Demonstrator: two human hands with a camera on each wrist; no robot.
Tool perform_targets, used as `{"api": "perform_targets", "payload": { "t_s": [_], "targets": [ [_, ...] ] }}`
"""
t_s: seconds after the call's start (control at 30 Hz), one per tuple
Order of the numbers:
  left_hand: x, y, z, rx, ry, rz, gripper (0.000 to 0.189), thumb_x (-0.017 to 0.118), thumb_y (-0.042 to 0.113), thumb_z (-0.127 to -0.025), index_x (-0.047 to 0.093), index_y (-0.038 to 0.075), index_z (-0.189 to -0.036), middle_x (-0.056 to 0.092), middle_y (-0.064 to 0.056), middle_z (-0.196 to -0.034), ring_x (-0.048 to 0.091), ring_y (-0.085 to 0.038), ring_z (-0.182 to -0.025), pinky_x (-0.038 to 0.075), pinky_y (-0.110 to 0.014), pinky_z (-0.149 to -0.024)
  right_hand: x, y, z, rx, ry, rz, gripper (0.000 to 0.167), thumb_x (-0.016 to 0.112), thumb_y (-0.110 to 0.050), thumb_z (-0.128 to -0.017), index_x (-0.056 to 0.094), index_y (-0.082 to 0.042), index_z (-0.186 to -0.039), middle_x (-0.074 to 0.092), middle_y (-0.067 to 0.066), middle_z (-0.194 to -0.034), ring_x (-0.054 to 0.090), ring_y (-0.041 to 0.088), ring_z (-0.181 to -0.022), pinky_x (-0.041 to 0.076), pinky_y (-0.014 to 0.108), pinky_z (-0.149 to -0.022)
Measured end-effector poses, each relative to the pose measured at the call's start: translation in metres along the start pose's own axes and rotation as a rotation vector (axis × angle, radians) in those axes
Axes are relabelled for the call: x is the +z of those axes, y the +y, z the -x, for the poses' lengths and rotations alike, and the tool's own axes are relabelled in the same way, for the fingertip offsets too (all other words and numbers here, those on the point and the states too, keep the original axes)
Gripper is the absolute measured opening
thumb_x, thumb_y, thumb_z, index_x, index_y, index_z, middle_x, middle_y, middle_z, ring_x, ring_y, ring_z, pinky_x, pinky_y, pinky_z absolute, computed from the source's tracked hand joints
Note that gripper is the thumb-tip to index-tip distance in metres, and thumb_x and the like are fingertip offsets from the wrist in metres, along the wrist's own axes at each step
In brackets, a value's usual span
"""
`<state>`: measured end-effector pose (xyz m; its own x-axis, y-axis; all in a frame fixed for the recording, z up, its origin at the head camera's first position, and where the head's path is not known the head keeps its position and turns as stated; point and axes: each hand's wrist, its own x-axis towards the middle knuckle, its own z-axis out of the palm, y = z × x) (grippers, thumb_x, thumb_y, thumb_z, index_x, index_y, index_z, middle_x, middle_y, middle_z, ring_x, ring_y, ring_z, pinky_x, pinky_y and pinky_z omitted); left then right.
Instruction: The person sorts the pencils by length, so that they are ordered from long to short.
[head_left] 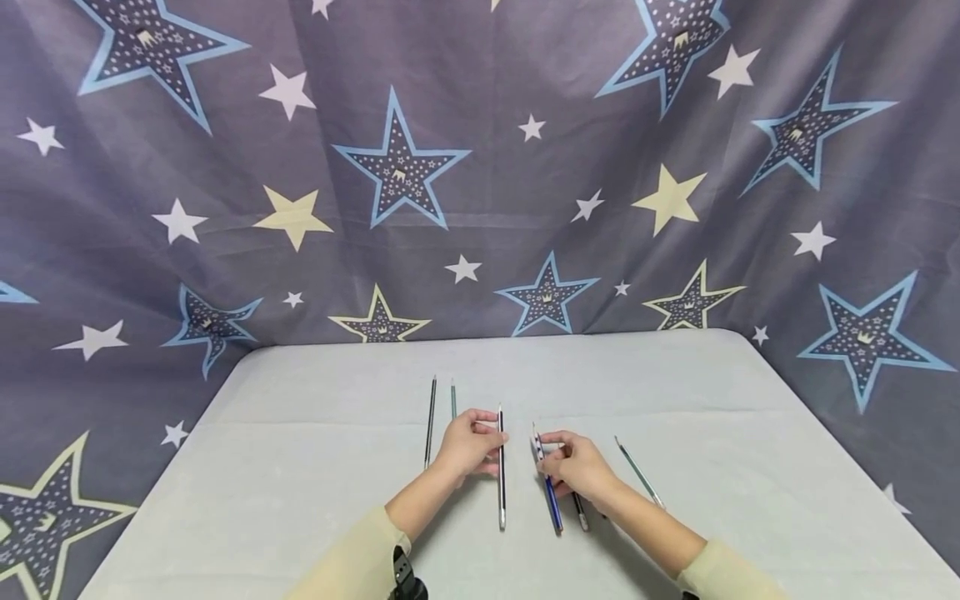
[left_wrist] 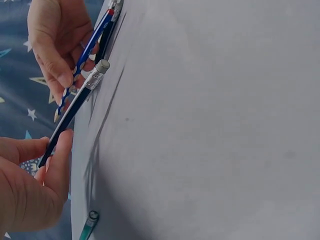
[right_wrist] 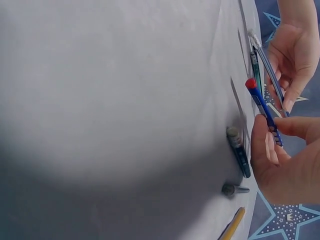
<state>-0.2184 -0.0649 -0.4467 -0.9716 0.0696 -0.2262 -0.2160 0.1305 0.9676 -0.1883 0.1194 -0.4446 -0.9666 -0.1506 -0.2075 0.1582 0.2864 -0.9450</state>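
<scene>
My left hand (head_left: 468, 446) pinches a dark striped pencil (head_left: 502, 492) with a silver ferrule and grey eraser. It points away from me, its eraser end (left_wrist: 103, 65) raised over the cloth in the left wrist view. To the right, my right hand (head_left: 581, 468) holds a blue pencil (head_left: 553, 503) with a dotted grip and a red end (right_wrist: 251, 83) between thumb and fingers. Under the right hand lies a dark pencil (head_left: 581, 513), partly hidden. Left of the left hand are a black pencil (head_left: 430, 421) and a green pencil (head_left: 453, 400), the green one partly covered.
A green pencil (head_left: 639, 472) lies right of my right hand. In the right wrist view, a yellow pencil (right_wrist: 233, 225) shows at the lower edge. The pale cloth-covered table (head_left: 300, 500) ends at a grey curtain with stars (head_left: 487, 200).
</scene>
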Motion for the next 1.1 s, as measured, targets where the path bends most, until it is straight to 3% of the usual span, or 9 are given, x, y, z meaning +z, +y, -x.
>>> {"api": "perform_targets", "payload": {
  "t_s": [0.27,0.53,0.87,1.1],
  "targets": [
    [0.002,0.006,-0.013,0.017,0.023,0.02,0.038,0.067,0.003,-0.081,0.054,0.0,-0.116,0.059,-0.008,-0.091,0.057,-0.013,-0.061,0.061,-0.032,-0.055,-0.003,-0.003,0.0,-0.012,-0.014,-0.028,0.046,0.062,0.0,-0.081,0.05,0.005,-0.125,0.055,0.004,-0.076,0.052,0.013,-0.06,0.058,0.031,-0.053],
    [-0.005,0.013,-0.023,0.024,0.063,0.02,0.037,0.066,0.003,-0.081,0.054,-0.001,-0.116,0.058,-0.01,-0.093,0.057,-0.014,-0.062,0.061,-0.034,-0.06,-0.003,-0.005,0.001,-0.018,-0.018,-0.033,0.045,0.062,-0.001,-0.082,0.05,0.005,-0.125,0.055,0.005,-0.077,0.053,0.013,-0.061,0.058,0.031,-0.054],
    [-0.011,0.016,-0.035,0.018,0.104,0.053,0.037,0.065,0.002,-0.082,0.054,-0.001,-0.117,0.057,-0.01,-0.093,0.056,-0.013,-0.062,0.061,-0.031,-0.057,0.0,-0.003,0.001,-0.021,-0.031,-0.043,0.045,0.062,-0.002,-0.082,0.05,0.005,-0.125,0.056,0.005,-0.077,0.053,0.014,-0.061,0.057,0.03,-0.054],
    [-0.016,0.014,-0.043,0.024,0.129,0.051,0.037,0.065,0.002,-0.082,0.054,-0.001,-0.117,0.057,-0.008,-0.091,0.057,-0.014,-0.064,0.062,-0.036,-0.061,0.002,-0.004,-0.001,-0.022,-0.037,-0.035,0.044,0.062,-0.002,-0.083,0.051,0.004,-0.125,0.057,0.006,-0.078,0.053,0.014,-0.061,0.057,0.031,-0.054]
  ]
}}
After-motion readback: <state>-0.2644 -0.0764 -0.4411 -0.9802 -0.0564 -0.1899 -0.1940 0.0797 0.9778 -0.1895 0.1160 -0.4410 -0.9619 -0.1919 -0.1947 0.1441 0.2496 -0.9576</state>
